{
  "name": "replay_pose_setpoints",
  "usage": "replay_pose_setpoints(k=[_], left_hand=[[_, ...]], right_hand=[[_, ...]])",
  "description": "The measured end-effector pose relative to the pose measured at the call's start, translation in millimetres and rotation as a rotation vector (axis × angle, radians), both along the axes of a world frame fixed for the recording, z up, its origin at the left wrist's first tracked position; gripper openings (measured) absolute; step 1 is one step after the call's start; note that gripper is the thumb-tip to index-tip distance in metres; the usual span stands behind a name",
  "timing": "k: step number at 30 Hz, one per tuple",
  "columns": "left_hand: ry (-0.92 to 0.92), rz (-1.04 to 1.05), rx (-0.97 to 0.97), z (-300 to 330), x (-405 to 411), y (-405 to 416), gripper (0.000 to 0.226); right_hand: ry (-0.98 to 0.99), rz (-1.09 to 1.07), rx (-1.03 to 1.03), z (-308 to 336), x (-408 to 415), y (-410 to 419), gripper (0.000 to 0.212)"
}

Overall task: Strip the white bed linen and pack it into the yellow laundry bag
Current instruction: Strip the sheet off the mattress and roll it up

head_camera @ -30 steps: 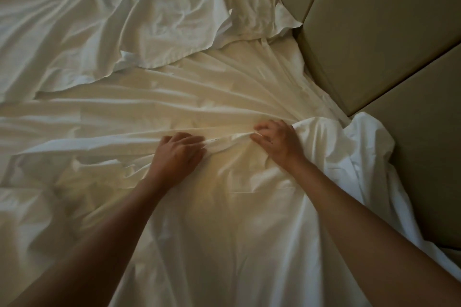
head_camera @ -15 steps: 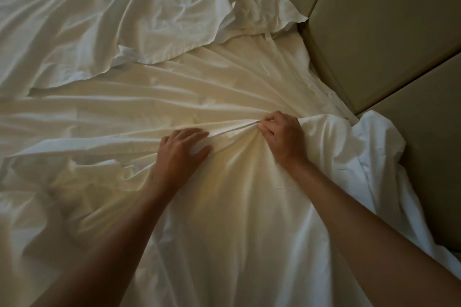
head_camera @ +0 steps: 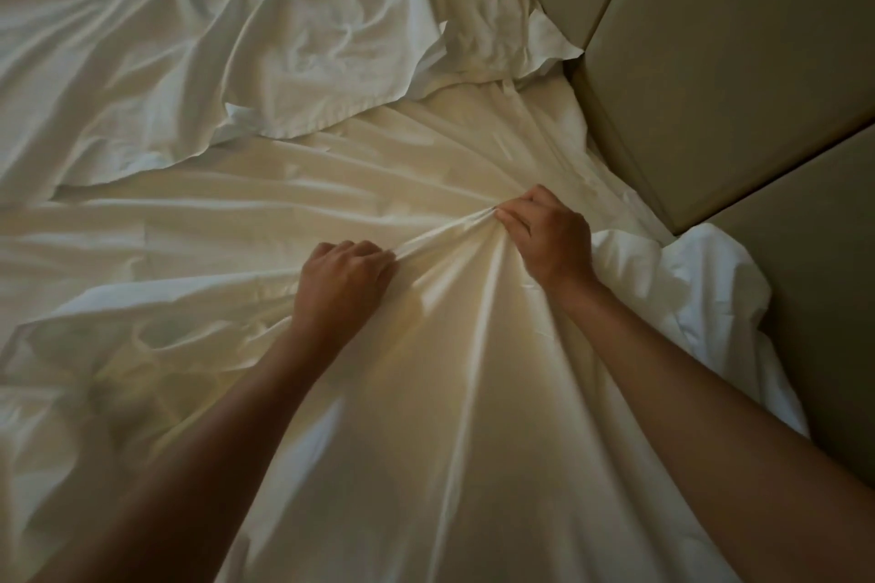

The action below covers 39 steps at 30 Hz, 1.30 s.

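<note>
My left hand point(head_camera: 343, 282) and right hand point(head_camera: 544, 237) both clench same ridge of white sheet point(head_camera: 426, 393) mid-bed, near padded headboard point(head_camera: 734, 62). Best gather toward me in even handfuls, freeing far corner. Yellow bag unseen.

White sheet point(head_camera: 293, 213) — smooth, faintly sheeny creased cloth; headboard panels point(head_camera: 738, 62) — matt padding.
</note>
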<state>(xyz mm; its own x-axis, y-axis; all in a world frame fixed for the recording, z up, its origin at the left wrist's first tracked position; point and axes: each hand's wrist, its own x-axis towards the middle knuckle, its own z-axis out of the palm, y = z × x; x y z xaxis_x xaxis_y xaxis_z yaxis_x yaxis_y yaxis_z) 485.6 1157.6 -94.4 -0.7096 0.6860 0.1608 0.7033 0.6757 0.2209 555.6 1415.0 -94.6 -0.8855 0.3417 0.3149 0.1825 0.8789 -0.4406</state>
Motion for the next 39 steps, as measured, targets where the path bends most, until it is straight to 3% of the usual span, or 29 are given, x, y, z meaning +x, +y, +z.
replay_pose_setpoints(k=[6, 12, 15, 19, 24, 32, 34, 39], left_hand=[[-0.069, 0.465, 0.081, 23.4, -11.5, 26.7, 0.025], [0.037, 0.500, 0.186, 18.3, -74.0, 22.3, 0.018], [0.043, 0.523, 0.163, 1.6, -111.3, 14.9, 0.017], [-0.073, 0.472, 0.159, -39.0, -130.7, 3.3, 0.018], [-0.073, 0.466, 0.259, -68.3, -137.3, 1.0, 0.026], [-0.095, 0.475, 0.266, -79.6, -142.2, -2.1, 0.026], [-0.090, 0.467, 0.272, -78.5, -143.7, -3.5, 0.026], [-0.096, 0.452, 0.289, -77.1, -141.8, -0.7, 0.027]], right_hand=[[0.037, -0.016, 0.285, 8.3, -16.3, 1.5, 0.029], [0.077, -0.034, 0.523, 38.1, -98.8, 9.4, 0.053], [0.059, -0.026, 0.495, 44.0, -149.3, 3.0, 0.059], [-0.242, -0.020, 0.332, -11.2, -161.8, 10.3, 0.064], [-0.059, -0.040, 0.225, -71.1, -153.7, 24.3, 0.077], [-0.182, 0.143, 0.128, -43.4, -141.7, 47.6, 0.058], [-0.222, 0.081, 0.163, -36.6, -118.8, 69.2, 0.061], [-0.362, -0.130, 0.028, -25.7, -74.0, 106.4, 0.077]])
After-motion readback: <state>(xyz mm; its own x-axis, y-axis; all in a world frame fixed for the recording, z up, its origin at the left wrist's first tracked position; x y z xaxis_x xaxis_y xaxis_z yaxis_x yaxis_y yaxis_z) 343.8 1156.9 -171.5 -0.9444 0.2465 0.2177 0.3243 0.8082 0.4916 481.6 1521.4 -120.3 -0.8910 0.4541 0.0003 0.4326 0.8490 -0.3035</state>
